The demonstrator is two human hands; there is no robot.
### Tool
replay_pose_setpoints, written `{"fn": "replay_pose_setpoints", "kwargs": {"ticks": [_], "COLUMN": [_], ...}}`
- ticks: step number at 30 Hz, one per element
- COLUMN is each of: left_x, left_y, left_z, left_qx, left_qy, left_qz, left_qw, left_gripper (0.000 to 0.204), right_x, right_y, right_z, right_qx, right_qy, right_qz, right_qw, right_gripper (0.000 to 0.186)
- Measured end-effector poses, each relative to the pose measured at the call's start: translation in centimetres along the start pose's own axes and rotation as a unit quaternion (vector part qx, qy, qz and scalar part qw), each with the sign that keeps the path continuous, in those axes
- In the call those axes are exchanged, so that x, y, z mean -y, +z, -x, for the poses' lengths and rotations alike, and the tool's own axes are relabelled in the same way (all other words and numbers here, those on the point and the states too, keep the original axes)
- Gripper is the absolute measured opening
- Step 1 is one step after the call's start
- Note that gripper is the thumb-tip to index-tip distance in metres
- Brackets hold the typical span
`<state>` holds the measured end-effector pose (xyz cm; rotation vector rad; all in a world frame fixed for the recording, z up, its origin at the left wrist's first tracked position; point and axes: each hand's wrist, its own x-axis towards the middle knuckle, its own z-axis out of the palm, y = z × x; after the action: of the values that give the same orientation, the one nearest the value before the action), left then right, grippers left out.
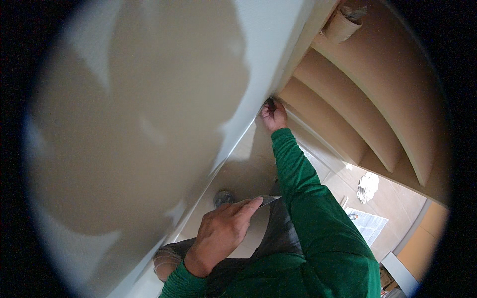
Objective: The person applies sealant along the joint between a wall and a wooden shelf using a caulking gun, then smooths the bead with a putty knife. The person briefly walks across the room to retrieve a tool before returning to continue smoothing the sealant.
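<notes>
My left hand (221, 233) is low in the middle, its fingers closed on a thin flat metal scraper blade (271, 199), whose pointed corner juts out past the forefinger. Stretched far forward, my right arm ends at the narrow corner where the wall (149, 144) meets the wooden shelf unit (343, 107). There my right hand (276, 120) is closed around something small and dark (270, 103). Its kind is hidden by the fingers and the shadow. The wall beside both hands is pale, with large darker patches over it.
A beige cup-shaped container (342, 26) with something in it stands on the upper shelf. On the tiled floor lie a crumpled white cloth or paper (367, 187) and a printed sheet (370, 226) with a small object on it. My bent legs are close to the wall.
</notes>
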<state>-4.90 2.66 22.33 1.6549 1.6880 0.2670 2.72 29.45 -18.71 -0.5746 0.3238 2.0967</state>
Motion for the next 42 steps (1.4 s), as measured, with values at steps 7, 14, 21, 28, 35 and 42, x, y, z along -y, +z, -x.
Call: {"fn": "replay_pose_setpoints", "kwargs": {"ticks": [7, 14, 21, 28, 35, 42], "left_x": [0.8, 1.9, 2.8, 4.9, 6.2, 6.2], "left_y": [0.1, 1.2, 2.9, 6.3, 7.6, 7.7], "left_z": [0.5, 0.5, 0.4, -0.4, -0.4, 0.0], "left_qx": [-0.005, -0.065, -0.088, -0.136, -0.181, -0.199], "left_qy": [0.005, 0.034, 0.065, 0.106, 0.14, 0.154], "left_qz": [0.019, 0.049, 0.054, 0.045, 0.062, 0.061], "left_qw": [1.0, 0.996, 0.993, 0.984, 0.972, 0.966], "left_gripper": [0.048, 0.047, 0.048, 0.043, 0.037, 0.034], "right_x": [-1.0, -0.2, 1.2, 3.2, 3.1, 4.2], "right_y": [2.8, 3.4, 5.2, 5.9, 11.2, 15.0], "right_z": [2.1, 3.1, 4.3, 5.1, 8.4, 9.9], "right_qx": [-0.046, 0.009, 0.017, 0.022, 0.032, 0.016], "right_qy": [-0.048, -0.079, -0.084, -0.073, -0.056, -0.056], "right_qz": [0.071, 0.078, 0.047, 0.058, 0.075, 0.04], "right_qw": [0.995, 0.994, 0.995, 0.995, 0.995, 0.997], "right_gripper": [0.013, 0.011, 0.013, 0.017, 0.016, 0.02]}}
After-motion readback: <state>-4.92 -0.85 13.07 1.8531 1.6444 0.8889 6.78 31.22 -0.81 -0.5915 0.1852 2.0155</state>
